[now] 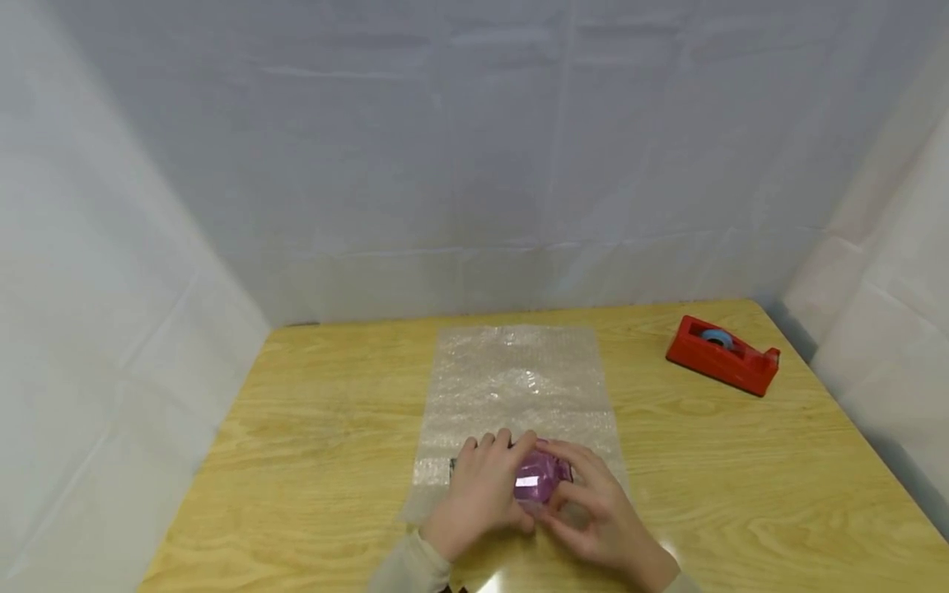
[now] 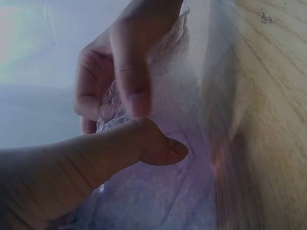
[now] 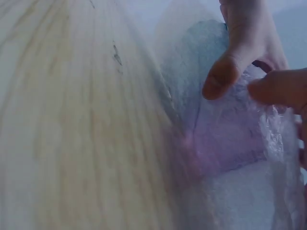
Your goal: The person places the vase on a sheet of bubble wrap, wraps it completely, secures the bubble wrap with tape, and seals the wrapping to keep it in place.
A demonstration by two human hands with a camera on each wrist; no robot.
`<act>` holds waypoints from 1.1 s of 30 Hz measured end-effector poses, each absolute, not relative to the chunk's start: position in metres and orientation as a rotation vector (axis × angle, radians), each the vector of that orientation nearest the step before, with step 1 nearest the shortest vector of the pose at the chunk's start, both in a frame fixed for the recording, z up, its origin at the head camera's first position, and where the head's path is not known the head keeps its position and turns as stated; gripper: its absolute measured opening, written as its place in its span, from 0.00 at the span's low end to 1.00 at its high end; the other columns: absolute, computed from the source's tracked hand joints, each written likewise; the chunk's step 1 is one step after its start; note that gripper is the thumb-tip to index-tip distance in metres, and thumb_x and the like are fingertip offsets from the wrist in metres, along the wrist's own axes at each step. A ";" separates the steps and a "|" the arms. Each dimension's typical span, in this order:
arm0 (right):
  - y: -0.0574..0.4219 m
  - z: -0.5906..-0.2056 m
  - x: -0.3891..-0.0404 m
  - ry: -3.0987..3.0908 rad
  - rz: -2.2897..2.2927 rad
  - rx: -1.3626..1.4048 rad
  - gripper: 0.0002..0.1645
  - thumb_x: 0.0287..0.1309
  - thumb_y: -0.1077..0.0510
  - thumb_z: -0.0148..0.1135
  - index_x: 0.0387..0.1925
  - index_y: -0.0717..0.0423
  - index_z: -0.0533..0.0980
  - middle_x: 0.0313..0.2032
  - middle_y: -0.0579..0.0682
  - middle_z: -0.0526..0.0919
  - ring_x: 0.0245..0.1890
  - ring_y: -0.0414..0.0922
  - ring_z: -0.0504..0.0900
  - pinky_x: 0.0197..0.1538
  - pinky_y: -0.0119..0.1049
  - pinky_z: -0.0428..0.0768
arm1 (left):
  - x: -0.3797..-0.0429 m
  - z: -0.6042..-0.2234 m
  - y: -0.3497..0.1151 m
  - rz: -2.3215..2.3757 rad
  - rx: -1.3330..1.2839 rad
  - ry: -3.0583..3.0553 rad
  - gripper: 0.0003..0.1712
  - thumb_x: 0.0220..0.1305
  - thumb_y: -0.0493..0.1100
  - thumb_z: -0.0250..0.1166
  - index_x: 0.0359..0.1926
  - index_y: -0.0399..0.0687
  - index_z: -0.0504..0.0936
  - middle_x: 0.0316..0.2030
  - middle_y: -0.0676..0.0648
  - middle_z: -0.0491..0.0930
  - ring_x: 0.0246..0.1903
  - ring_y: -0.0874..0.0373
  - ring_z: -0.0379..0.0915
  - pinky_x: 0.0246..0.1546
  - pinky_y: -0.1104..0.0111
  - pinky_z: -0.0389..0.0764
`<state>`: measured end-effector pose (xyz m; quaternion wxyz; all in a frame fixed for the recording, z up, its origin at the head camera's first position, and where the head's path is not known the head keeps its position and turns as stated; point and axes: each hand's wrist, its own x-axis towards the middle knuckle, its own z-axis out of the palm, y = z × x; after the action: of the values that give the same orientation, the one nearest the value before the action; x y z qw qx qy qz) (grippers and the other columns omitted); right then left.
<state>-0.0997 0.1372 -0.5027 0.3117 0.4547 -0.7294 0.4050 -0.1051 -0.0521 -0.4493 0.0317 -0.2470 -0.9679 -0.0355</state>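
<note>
A shiny see-through purple, bottle-like thing (image 1: pixel 539 478) lies on its side on a sheet of bubble wrap (image 1: pixel 519 375), at the sheet's near end. Through the wrap its far end looks greenish in the right wrist view. My left hand (image 1: pixel 483 486) curls over its left part, the thumb (image 2: pixel 165 151) pressing the wrap against its near side. At its right end my right hand (image 1: pixel 596 511) bends round the wrap's near edge (image 3: pixel 273 136), thumb and fingers on either side of it. The two thumbs are close together. Much of the purple thing is hidden by the hands.
A red tape dispenser (image 1: pixel 722 356) with a blue-cored roll stands at the right rear of the wooden table (image 1: pixel 311 436). White sheeting (image 1: pixel 460 165) rises behind the table and on both sides.
</note>
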 end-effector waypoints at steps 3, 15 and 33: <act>0.140 -0.504 -0.100 -1.996 0.997 1.192 0.16 0.36 0.55 0.76 0.28 0.46 0.76 0.60 0.66 0.75 0.58 0.63 0.74 0.67 0.45 0.63 | -0.108 -0.446 -0.052 -0.161 -0.762 -3.013 0.60 0.18 0.67 0.84 0.59 0.58 0.72 0.41 0.48 0.80 0.37 0.53 0.78 0.36 0.62 0.76; 0.140 -0.498 -0.106 -2.035 1.112 1.164 0.17 0.34 0.64 0.73 0.26 0.47 0.74 0.57 0.62 0.79 0.55 0.60 0.78 0.66 0.39 0.68 | -0.114 -0.436 -0.053 -0.223 -0.801 -3.145 0.69 0.25 0.65 0.84 0.70 0.43 0.66 0.51 0.41 0.80 0.47 0.47 0.78 0.51 0.51 0.77; 0.141 -0.490 -0.114 -2.214 1.268 1.040 0.20 0.37 0.64 0.77 0.25 0.44 0.73 0.55 0.56 0.82 0.55 0.54 0.79 0.60 0.40 0.71 | -0.096 -0.458 -0.042 0.079 -0.775 -2.816 0.74 0.25 0.68 0.82 0.70 0.35 0.62 0.60 0.39 0.75 0.55 0.47 0.74 0.53 0.55 0.75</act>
<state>-0.1141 0.1407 -0.4903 0.1920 0.3703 -0.7887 0.4517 -0.0957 -0.0424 -0.4575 0.1098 -0.2638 -0.9579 0.0268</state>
